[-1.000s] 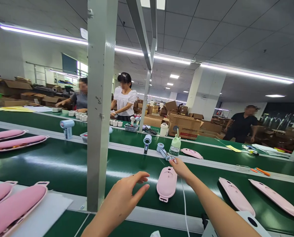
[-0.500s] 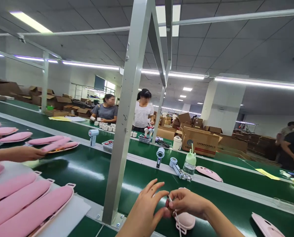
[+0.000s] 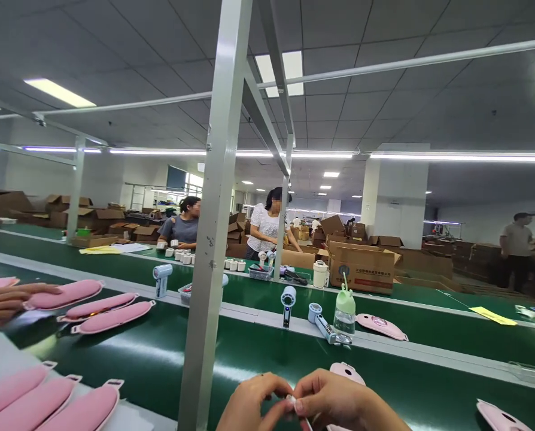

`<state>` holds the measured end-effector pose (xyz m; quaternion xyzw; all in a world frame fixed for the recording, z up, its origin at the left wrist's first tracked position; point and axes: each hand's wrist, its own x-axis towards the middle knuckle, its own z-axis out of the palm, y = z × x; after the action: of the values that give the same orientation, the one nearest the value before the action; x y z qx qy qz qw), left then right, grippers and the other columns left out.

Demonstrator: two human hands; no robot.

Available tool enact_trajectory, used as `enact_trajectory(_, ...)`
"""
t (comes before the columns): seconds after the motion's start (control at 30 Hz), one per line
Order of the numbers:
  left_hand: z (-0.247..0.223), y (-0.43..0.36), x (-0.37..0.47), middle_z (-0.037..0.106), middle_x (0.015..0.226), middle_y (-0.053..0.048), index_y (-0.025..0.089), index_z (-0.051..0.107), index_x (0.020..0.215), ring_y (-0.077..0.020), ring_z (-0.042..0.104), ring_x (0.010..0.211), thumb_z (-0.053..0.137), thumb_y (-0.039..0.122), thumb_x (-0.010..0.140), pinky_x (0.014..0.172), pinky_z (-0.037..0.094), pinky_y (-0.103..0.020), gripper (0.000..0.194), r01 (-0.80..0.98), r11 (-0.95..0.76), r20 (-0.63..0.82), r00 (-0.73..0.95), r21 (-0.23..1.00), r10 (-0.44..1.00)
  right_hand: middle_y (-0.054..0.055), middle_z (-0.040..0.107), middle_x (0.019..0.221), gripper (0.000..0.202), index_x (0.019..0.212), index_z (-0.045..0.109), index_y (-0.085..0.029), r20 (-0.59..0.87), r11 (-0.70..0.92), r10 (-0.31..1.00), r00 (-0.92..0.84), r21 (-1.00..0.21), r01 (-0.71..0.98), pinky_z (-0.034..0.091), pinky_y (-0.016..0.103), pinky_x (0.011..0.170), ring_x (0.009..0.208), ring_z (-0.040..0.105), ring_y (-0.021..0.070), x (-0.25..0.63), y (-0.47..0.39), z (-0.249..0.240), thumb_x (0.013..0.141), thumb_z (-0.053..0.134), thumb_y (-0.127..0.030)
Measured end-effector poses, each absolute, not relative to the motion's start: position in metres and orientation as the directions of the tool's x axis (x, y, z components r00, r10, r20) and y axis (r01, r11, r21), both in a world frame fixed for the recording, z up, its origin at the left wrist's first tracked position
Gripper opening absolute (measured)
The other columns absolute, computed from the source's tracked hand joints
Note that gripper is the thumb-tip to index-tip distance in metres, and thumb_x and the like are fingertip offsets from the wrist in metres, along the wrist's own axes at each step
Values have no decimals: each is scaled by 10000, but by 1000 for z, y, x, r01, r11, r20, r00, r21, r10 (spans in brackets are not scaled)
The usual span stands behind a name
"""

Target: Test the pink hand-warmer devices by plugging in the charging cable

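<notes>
At the lower middle, my left hand (image 3: 255, 404) and my right hand (image 3: 328, 398) meet with fingertips pinched together. Between them is a small white piece (image 3: 291, 400), with a thin white strip hanging below my right fingers; its exact shape is too small to tell. Just behind my right hand lies a pink shell (image 3: 347, 372) with dark holes, partly hidden. Another pink part shows slightly beneath my hands. Farther off stand a light blue handheld fan (image 3: 288, 304), a second fan lying tilted (image 3: 322, 323) and a green-topped bottle (image 3: 344, 311).
A grey metal post (image 3: 209, 239) rises left of my hands. Pink padded shells (image 3: 79, 407) lie at the lower left, where another person's hands (image 3: 7, 302) reach in. One pink shell (image 3: 501, 416) is at the right. Two people work across the green belt (image 3: 258, 347).
My left fingers, spread before, have closed on the small white piece beside my right fingers. The view has tilted upward. At the left, the other person's hand has moved left.
</notes>
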<state>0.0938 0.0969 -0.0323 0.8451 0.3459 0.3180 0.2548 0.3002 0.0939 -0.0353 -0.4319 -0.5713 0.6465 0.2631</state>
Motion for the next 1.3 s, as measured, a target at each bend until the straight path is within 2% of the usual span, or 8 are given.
enact_trajectory(0.13, -32, 103, 94, 735, 941, -29, 197, 706, 926, -186, 657, 893, 569, 231, 854, 776, 472, -242, 159, 408, -641, 341, 597, 650, 726, -13, 611, 604, 348, 792, 708, -126, -277, -232, 809, -518, -961, 152, 334, 200, 553, 543, 528, 68, 303, 94, -32, 643, 813, -423)
enact_trajectory(0.33, -35, 108, 92, 741, 870, -37, 159, 716, 885, -176, 668, 859, 545, 128, 853, 801, 492, -297, 176, 365, -680, 348, 651, 636, 675, -31, 594, 564, 419, 795, 737, -149, -321, -244, 798, -510, -946, 213, 349, 209, 546, 486, 491, 61, 303, 96, -30, 547, 843, -469)
enact_trajectory(0.47, -51, 115, 96, 734, 852, -48, 144, 709, 889, -176, 670, 831, 560, 168, 881, 784, 513, -350, 151, 347, -687, 378, 636, 639, 673, -46, 574, 527, 457, 821, 742, -154, -329, -246, 794, -511, -943, 225, 334, 200, 523, 452, 470, 50, 305, 97, -30, 534, 834, -498)
enact_trajectory(0.6, -68, 121, 103, 731, 852, -47, 140, 696, 912, -157, 678, 811, 543, 203, 911, 747, 537, -317, 165, 303, -707, 429, 623, 639, 654, -47, 566, 509, 432, 803, 740, -144, -334, -243, 797, -503, -940, 239, 307, 195, 499, 432, 439, 38, 309, 97, -30, 558, 828, -489)
enact_trajectory(0.7, -71, 122, 102, 726, 836, -46, 152, 692, 914, -159, 673, 804, 518, 257, 934, 755, 535, -325, 205, 284, -753, 493, 612, 593, 619, -32, 588, 531, 453, 794, 732, -146, -339, -253, 794, -504, -939, 232, 351, 206, 519, 452, 477, 57, 309, 97, -30, 532, 833, -500)
enact_trajectory(0.9, -63, 126, 96, 727, 1005, -70, 185, 705, 925, -213, 629, 1065, 529, 300, 921, 953, 486, -412, 211, 237, -842, 611, 598, 484, 519, -16, 623, 560, 439, 793, 715, -161, -322, -254, 783, -532, -947, 198, 392, 225, 544, 472, 514, 76, 307, 97, -26, 529, 837, -490)
enact_trajectory(1.1, -65, 123, 99, 742, 992, -50, 223, 723, 894, -193, 655, 1024, 542, 330, 920, 927, 518, -312, 212, 215, -818, 641, 527, 534, 557, -17, 608, 545, 433, 800, 706, -151, -302, -248, 792, -531, -953, 173, 419, 250, 578, 470, 527, 91, 307, 96, -23, 530, 838, -462)
enact_trajectory(1.3, -63, 119, 100, 742, 965, -38, 230, 725, 854, -188, 653, 1028, 542, 375, 917, 932, 504, -267, 242, 168, -781, 650, 465, 602, 601, -13, 612, 564, 408, 729, 674, -145, -242, -224, 823, -514, -970, 99, 439, 268, 635, 534, 579, 109, 303, 91, -18, 579, 774, -511)
